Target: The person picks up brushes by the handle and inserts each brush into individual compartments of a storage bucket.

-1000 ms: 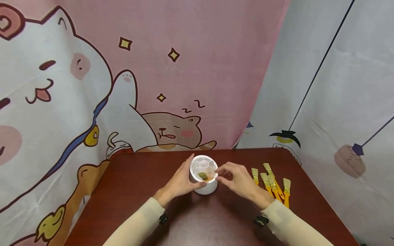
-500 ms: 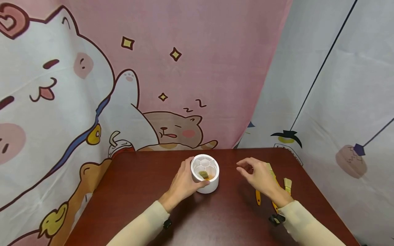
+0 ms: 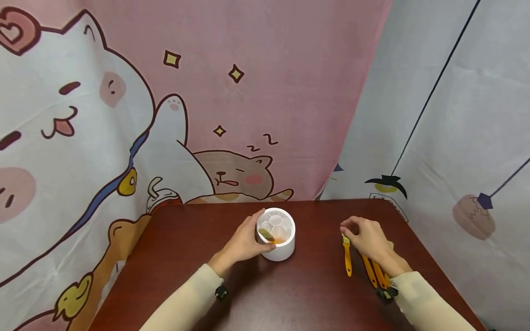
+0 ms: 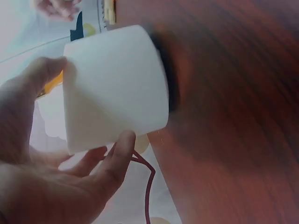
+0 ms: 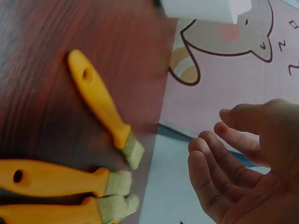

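Observation:
My left hand (image 3: 242, 243) grips a white round holder (image 3: 283, 252) with divided compartments inside, thumb at its near rim and fingers round its left side. A paintbrush (image 3: 266, 235) leans inside the holder, bristles up toward the left rim. In the left wrist view, my thumb and fingers span the holder's smooth side (image 4: 112, 88). My right hand (image 3: 370, 236) hovers over the brushes on the right with loosely bent fingers and nothing between them. Closest to its fingertips lies a single paintbrush (image 3: 347, 261) with a yellow handle; the right wrist view shows the hand apart from that brush (image 5: 98, 95).
Several more yellow-handled paintbrushes (image 3: 368, 271) lie together under the right hand and wrist, partly hidden. The dark red-brown wooden table (image 3: 186, 248) ends at a printed cloth backdrop (image 3: 290, 92) behind and on the sides.
My right hand has moved from the holder's rim out to the right over the brushes. The brush in the holder now leans further left. My left hand stays on the holder.

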`<state>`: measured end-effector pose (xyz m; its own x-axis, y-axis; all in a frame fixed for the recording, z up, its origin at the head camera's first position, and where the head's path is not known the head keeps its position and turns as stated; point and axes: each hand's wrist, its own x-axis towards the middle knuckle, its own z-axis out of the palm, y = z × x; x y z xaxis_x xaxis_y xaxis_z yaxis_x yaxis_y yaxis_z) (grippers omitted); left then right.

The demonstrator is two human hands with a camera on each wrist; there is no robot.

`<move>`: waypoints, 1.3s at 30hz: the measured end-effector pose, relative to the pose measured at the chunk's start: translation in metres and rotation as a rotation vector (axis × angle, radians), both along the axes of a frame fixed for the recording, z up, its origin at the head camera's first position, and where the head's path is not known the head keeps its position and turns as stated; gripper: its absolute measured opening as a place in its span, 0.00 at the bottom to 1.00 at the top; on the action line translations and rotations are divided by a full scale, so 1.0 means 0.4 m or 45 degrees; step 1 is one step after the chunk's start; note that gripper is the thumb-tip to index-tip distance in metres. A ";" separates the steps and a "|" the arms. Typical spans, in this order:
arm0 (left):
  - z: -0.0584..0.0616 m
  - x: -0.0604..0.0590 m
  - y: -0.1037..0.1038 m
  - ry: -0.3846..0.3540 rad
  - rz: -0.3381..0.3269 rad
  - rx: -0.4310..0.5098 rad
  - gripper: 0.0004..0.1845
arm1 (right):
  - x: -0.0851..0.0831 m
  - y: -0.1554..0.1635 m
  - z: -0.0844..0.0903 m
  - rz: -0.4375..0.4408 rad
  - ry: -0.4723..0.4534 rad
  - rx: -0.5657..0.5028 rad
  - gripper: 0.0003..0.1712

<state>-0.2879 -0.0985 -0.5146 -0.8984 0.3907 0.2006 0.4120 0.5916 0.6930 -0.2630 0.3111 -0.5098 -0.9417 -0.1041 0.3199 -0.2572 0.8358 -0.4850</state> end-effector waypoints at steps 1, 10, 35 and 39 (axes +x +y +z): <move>0.001 -0.003 -0.004 -0.014 -0.016 0.000 0.64 | 0.000 0.004 -0.004 -0.003 -0.023 0.003 0.06; 0.003 -0.015 -0.021 -0.087 -0.098 0.022 0.64 | -0.005 0.028 -0.033 -0.031 -0.140 0.020 0.08; -0.028 0.102 0.113 -0.089 0.500 0.248 0.71 | -0.049 0.032 -0.088 -0.193 -0.375 0.093 0.21; -0.031 0.097 0.116 -0.093 0.498 0.235 0.68 | -0.046 0.029 -0.092 -0.191 -0.380 0.086 0.23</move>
<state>-0.2490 -0.0519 -0.5268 -0.9860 -0.0179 0.1660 0.1281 0.5567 0.8208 -0.2814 0.3225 -0.5466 -0.9992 0.0312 0.0247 0.0162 0.8866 -0.4623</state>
